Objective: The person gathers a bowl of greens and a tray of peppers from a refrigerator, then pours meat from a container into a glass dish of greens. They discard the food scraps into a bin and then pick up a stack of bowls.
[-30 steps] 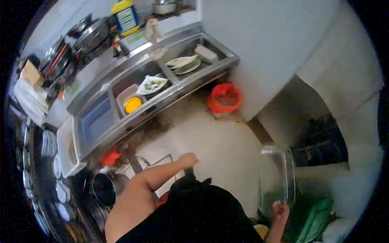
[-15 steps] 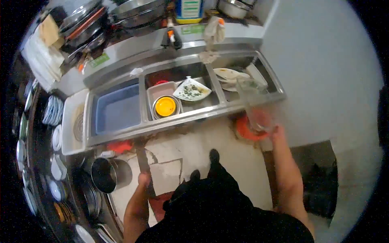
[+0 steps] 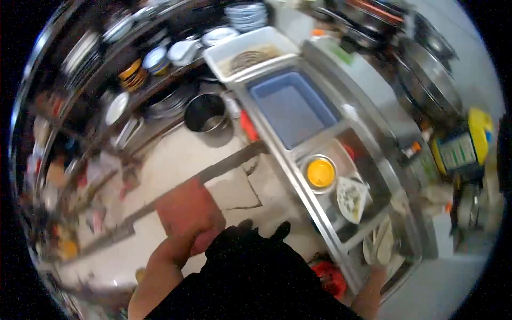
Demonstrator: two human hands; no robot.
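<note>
My left hand [image 3: 198, 230] hangs low over the floor in front of a red patch [image 3: 184, 205]; its fingers are smeared by motion and no object shows in it. My right hand [image 3: 377, 276] reaches into the end compartment of the steel sink [image 3: 344, 269], right at some pale plates [image 3: 383, 242]. Blur hides its fingers, and I cannot tell whether it grips a plate. In the middle compartment lies a fan-shaped white dish [image 3: 351, 200] with green bits on it. Beside that dish sits a yellow round bowl [image 3: 321, 173] inside a metal one.
A blue tub [image 3: 296, 109] fills the far compartment, with a white bin [image 3: 250, 53] beyond it. On the floor stand a steel pot [image 3: 208, 114] and a red basin [image 3: 330, 278]. Dish shelves [image 3: 154, 88] run along the left; a yellow-capped jug [image 3: 458, 152] is at the right.
My view has swung left, so the sink now runs down the right side. My right hand, earlier out by the wall with a blurred clear container, is now at the plates in the sink.
</note>
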